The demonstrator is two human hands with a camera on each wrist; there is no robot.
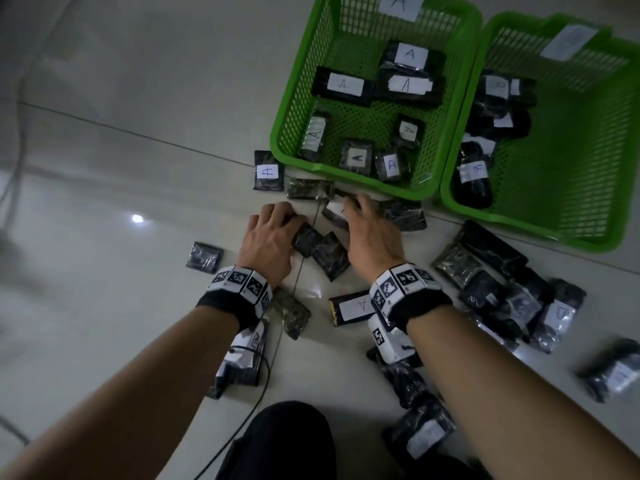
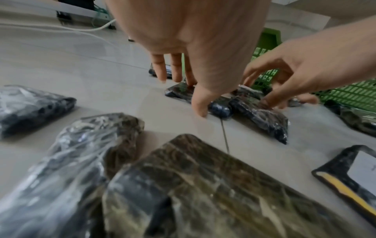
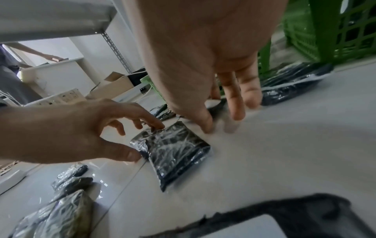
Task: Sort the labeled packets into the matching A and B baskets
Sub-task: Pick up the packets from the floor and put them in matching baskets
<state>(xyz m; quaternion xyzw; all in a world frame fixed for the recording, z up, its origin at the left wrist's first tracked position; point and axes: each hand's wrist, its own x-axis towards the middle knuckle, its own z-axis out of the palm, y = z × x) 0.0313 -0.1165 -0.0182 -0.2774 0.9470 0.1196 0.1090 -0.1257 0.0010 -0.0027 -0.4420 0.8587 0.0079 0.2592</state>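
Dark plastic-wrapped packets lie scattered on the pale tiled floor. My left hand (image 1: 277,223) curls over a small dark packet (image 1: 304,240), fingers on its far edge and thumb (image 2: 200,107) on its near edge. My right hand (image 1: 360,216) reaches with spread fingers over a white-labelled packet (image 1: 335,208); its thumb (image 3: 204,124) touches the floor beside that packet (image 3: 212,103). No grip shows there. Between the hands lies another dark packet (image 1: 330,255). The green basket marked A (image 1: 287,133) holds several A packets. The green basket to its right (image 1: 450,188) holds packets, one reading B (image 1: 476,171).
An A-labelled packet (image 1: 268,171) lies left of the A basket, another (image 1: 353,308) under my right wrist. A heap of packets (image 1: 502,285) lies at the right, and single packets (image 1: 204,258) at the left. A black cable (image 1: 256,400) runs near my knee (image 1: 291,441).
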